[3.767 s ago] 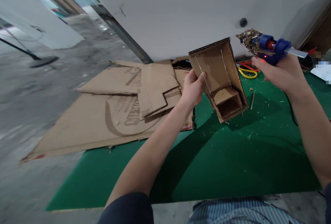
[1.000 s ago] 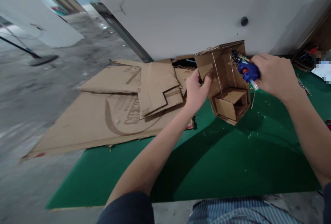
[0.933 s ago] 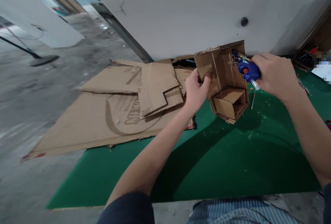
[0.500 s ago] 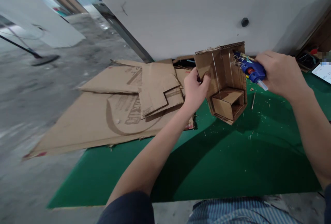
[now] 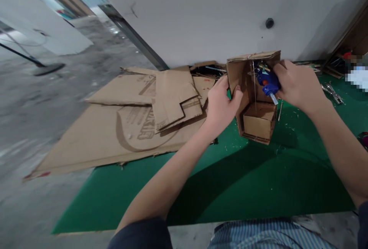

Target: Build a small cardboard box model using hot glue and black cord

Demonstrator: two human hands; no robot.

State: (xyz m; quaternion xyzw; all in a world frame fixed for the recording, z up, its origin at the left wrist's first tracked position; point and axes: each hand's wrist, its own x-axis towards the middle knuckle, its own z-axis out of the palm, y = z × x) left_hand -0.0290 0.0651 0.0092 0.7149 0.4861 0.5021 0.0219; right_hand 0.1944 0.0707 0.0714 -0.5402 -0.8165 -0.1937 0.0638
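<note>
My left hand [image 5: 222,101] grips the left wall of an open cardboard box [image 5: 241,74], thumb inside and fingers behind. A smaller cardboard box [image 5: 257,126] sits in its lower part, and a thin pale stick [image 5: 255,88] runs upright inside above it. Wrapped around a blue hot glue gun [image 5: 268,78], my right hand [image 5: 296,82] is at the box's right side. The gun's front end reaches into the upper part of the box, where its tip is hard to make out. A clear glue stick [image 5: 273,98] pokes out of its rear.
Cut cardboard sheets [image 5: 83,137] lie on the left of the green table [image 5: 230,195] and overhang its edge. A white wall [image 5: 195,18] stands behind. Scraps litter the tabletop, and a shiny metallic item [image 5: 332,92] lies at the right.
The cardboard box has turned and shifted slightly right in my left hand. My right hand has brought the glue gun left, deeper into the box's upper part.
</note>
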